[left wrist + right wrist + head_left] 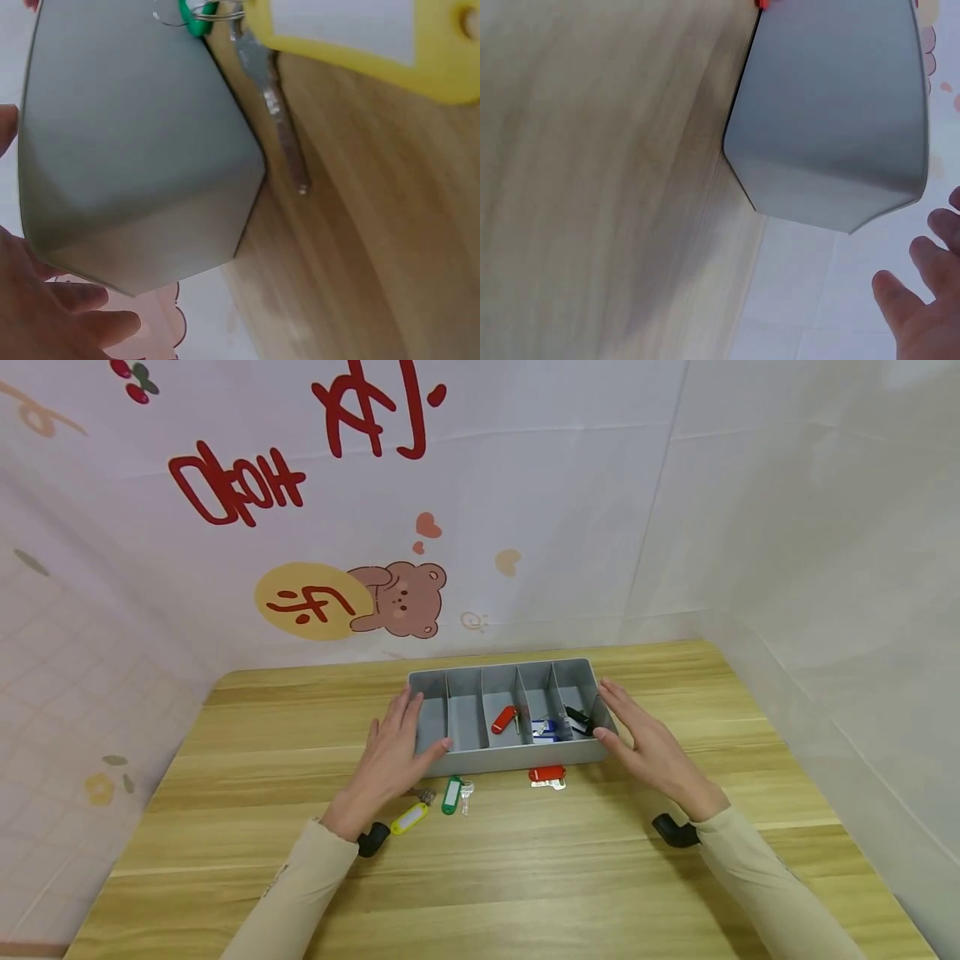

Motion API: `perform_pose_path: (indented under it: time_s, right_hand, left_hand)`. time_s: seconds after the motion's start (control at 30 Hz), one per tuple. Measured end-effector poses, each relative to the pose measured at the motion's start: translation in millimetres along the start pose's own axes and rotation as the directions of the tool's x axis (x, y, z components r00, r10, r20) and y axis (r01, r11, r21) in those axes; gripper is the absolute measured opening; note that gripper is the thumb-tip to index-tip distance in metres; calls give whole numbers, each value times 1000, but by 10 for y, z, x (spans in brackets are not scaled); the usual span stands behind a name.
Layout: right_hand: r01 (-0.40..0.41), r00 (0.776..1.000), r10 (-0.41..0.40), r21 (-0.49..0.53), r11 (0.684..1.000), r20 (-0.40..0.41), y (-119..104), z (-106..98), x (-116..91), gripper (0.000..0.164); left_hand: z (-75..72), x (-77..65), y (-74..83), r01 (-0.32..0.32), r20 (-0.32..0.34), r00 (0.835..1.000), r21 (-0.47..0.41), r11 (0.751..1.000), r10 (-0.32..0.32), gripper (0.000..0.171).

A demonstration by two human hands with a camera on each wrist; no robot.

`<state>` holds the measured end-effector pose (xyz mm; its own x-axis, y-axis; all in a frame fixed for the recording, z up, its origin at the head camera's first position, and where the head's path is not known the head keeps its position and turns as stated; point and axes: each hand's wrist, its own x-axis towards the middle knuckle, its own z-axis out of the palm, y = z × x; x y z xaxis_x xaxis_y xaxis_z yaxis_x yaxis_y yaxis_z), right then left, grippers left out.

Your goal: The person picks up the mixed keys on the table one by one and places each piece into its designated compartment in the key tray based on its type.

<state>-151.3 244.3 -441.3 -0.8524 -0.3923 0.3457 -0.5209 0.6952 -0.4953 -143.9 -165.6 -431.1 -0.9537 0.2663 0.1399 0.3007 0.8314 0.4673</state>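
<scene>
Left hand (392, 753): spread, at five-compartment tray (517, 757)
Right hand (656, 747): spread, opposite end
Tabletop (562, 885): yellow key tag (409, 819), green key tag (452, 796), red key tag (547, 773)

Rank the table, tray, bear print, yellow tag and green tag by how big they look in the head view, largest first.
1. Table
2. Tray
3. Bear print
4. Yellow tag and green tag: too alike to rank.

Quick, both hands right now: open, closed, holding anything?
Left hand: open, at the left end of the gray tray.
Right hand: open, at the tray's right end.
</scene>
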Motion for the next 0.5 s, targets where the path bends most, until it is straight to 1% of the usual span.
perform_pose_path:
  time_s: [0.07,0.2,0.4,0.5]
  right_hand:
    - [11,1000,-11,0,1000,-16,-25,-10,-21,68]
    - [20,999,-20,-4,1000,-30,-77,-41,-81,65]
    - [42,998,-43,-14,999,-43,-186,-78,-163,63]
    - [67,996,-68,-17,998,-52,-229,-87,-203,62]
  left_hand:
    - [16,-8,-20,9,16,1000,2,1000,-9,95]
    - [45,-9,-50,20,25,999,-11,1000,-20,100]
    - [71,-10,-80,39,38,999,-25,999,-38,101]
    - [81,-8,-86,40,42,998,-23,999,-39,101]
